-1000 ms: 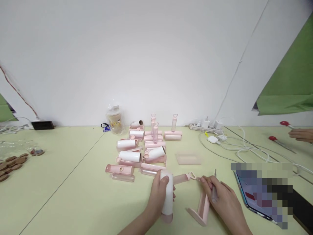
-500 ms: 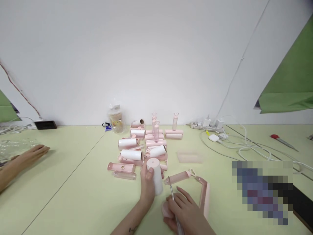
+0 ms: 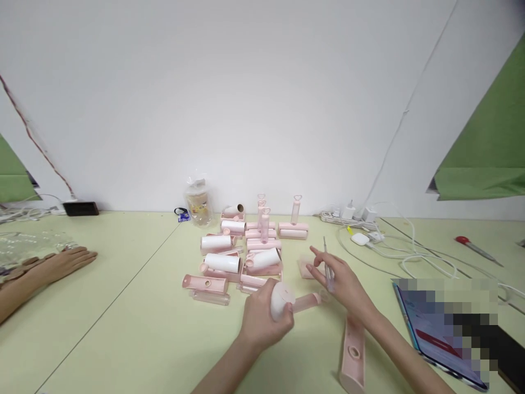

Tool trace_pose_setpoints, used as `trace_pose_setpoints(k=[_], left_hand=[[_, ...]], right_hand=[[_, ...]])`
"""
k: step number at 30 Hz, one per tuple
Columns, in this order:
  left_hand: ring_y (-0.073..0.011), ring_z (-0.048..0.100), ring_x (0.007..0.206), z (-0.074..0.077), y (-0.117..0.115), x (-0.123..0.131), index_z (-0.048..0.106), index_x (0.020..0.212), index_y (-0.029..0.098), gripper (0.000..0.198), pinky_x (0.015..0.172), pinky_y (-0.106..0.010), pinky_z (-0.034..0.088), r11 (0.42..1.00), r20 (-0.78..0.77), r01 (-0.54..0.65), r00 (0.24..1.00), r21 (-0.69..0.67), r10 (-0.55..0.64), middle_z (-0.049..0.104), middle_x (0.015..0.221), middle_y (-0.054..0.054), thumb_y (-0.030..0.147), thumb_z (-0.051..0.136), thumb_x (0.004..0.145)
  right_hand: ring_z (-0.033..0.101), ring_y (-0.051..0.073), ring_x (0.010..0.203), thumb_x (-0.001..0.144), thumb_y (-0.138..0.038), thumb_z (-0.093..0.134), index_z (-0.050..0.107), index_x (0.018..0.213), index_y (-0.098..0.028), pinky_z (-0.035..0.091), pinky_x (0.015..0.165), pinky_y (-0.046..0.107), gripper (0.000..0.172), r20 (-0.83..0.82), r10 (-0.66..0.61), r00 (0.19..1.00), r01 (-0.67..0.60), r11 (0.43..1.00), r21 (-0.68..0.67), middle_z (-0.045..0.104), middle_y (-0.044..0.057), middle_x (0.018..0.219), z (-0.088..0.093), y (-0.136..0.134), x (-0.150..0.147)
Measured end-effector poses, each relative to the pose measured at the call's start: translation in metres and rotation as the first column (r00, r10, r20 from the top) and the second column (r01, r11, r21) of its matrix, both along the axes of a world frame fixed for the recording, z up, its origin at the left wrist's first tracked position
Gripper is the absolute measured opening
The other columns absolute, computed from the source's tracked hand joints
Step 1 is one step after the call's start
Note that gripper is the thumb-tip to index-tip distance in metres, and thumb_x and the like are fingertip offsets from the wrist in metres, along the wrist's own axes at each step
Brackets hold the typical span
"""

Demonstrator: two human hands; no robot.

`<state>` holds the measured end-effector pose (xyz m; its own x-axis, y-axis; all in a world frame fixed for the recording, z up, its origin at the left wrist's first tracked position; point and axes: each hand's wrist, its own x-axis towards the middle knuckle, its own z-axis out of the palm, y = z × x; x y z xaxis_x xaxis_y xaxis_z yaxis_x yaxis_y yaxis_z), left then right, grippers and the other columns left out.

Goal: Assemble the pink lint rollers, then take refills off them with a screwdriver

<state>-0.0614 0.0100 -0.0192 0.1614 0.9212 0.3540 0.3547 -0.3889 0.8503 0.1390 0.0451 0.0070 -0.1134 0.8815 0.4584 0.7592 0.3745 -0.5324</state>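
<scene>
My left hand [image 3: 266, 317] is wrapped round a white lint roller roll [image 3: 280, 301], whose pink end cap faces up. Between the fingers of my right hand [image 3: 338, 276] is a thin screwdriver [image 3: 325, 257], its metal shaft pointing up, with the index finger stretched out. A translucent pink cover [image 3: 305, 266] lies just beyond that hand, partly hidden by it. Between my hands rests a pink handle [image 3: 307, 302] with a heart-shaped loop. An open pink roller case [image 3: 353, 353] with a round hole lies beneath my right forearm.
Several pink lint rollers [image 3: 262, 244] and white rolls [image 3: 222, 262] are grouped ahead. A bagged cup [image 3: 199, 202] stands by the wall. Cables [image 3: 404, 246], a red-handled tool [image 3: 476, 249] and a tablet [image 3: 430, 339] lie right. Another person's hand [image 3: 74, 261] rests at left.
My right hand has moved up and right with the screwdriver, away from the pink piece near it. My left hand has shifted right, tilting the roll. The pink case now lies lower, differently turned.
</scene>
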Motion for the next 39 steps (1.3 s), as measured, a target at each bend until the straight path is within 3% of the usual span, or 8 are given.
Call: trace_pose_setpoints(k=[3,6,17,22,25,29,33,39], left_hand=[[-0.0220,0.057,0.063,-0.002,0.000,0.000,0.056,0.087,0.021,0.023,0.054,-0.028,0.036,0.982,-0.274,-0.008,0.960,0.187,0.060,0.062,0.072,-0.004,0.028,0.059,0.064],[-0.0215,0.059,0.060,-0.008,0.001,0.004,0.054,0.085,0.019,0.025,0.048,-0.027,0.037,0.942,-0.372,0.008,0.920,0.335,0.125,0.062,0.070,-0.004,0.026,0.056,0.061],[-0.0167,0.058,0.053,-0.011,0.003,0.008,0.052,0.078,0.018,0.024,0.041,-0.026,0.039,0.832,-0.501,0.053,0.818,0.553,0.282,0.059,0.062,0.001,0.027,0.053,0.055],[-0.0182,0.058,0.053,-0.016,0.003,0.011,0.054,0.077,0.018,0.026,0.042,-0.027,0.040,0.844,-0.564,0.074,0.774,0.531,0.287,0.060,0.062,-0.001,0.027,0.056,0.053],[-0.0199,0.060,0.058,-0.018,0.004,0.012,0.053,0.078,0.018,0.024,0.045,-0.028,0.042,0.880,-0.579,0.058,0.772,0.471,0.260,0.061,0.065,-0.002,0.027,0.055,0.056],[-0.0224,0.062,0.066,-0.019,0.005,0.014,0.050,0.089,0.017,0.035,0.053,-0.031,0.047,0.943,-0.555,0.017,0.812,0.334,0.182,0.063,0.075,-0.004,0.030,0.056,0.057],[-0.0242,0.062,0.070,-0.016,0.001,0.017,0.045,0.101,0.014,0.048,0.058,-0.033,0.049,0.967,-0.546,0.051,0.832,0.249,0.097,0.063,0.080,-0.007,0.026,0.056,0.055],[-0.0219,0.061,0.073,0.021,0.008,0.035,0.045,0.099,0.016,0.038,0.059,-0.030,0.047,0.955,-0.600,0.197,0.800,0.222,-0.026,0.061,0.083,-0.004,0.027,0.054,0.065]], right_hand=[[0.065,0.019,0.087,0.083,-0.036,0.052,0.052,0.093,-0.023,0.052,0.074,0.031,0.017,-0.218,0.198,0.956,-0.239,0.954,-0.180,0.063,0.007,0.107,0.006,-0.027,-0.020],[0.065,0.018,0.081,0.080,-0.029,0.056,0.054,0.097,-0.024,0.052,0.071,0.028,0.018,-0.311,0.291,0.905,-0.381,0.880,-0.284,0.066,0.002,0.094,0.013,-0.046,-0.035],[0.064,0.020,0.079,0.071,-0.018,0.055,0.053,0.089,-0.022,0.048,0.069,0.029,0.018,-0.333,0.245,0.910,-0.353,0.880,-0.318,0.063,0.001,0.081,0.006,-0.047,-0.038],[0.063,0.018,0.070,0.060,-0.008,0.052,0.051,0.088,-0.022,0.047,0.062,0.026,0.032,-0.339,0.207,0.918,-0.328,0.876,-0.353,0.061,-0.003,0.072,-0.003,-0.050,-0.040],[0.064,0.018,0.068,0.061,-0.012,0.052,0.052,0.085,-0.022,0.048,0.060,0.026,0.026,-0.381,0.215,0.899,-0.345,0.885,-0.313,0.062,-0.002,0.073,-0.004,-0.046,-0.034],[0.065,0.021,0.080,0.068,-0.025,0.052,0.053,0.088,-0.022,0.051,0.068,0.030,0.020,-0.349,0.086,0.933,-0.143,0.980,-0.139,0.064,0.004,0.089,-0.005,-0.023,-0.010],[0.061,0.029,0.094,0.070,-0.031,0.053,0.053,0.092,-0.022,0.045,0.079,0.043,0.023,-0.272,-0.141,0.952,0.126,0.989,-0.072,0.065,0.008,0.095,-0.013,0.007,0.015],[0.056,0.030,0.107,0.077,-0.045,0.050,0.060,0.090,-0.023,0.040,0.091,0.045,0.028,-0.206,-0.194,0.959,0.195,0.981,-0.019,0.065,0.010,0.108,-0.012,-0.004,0.028]])
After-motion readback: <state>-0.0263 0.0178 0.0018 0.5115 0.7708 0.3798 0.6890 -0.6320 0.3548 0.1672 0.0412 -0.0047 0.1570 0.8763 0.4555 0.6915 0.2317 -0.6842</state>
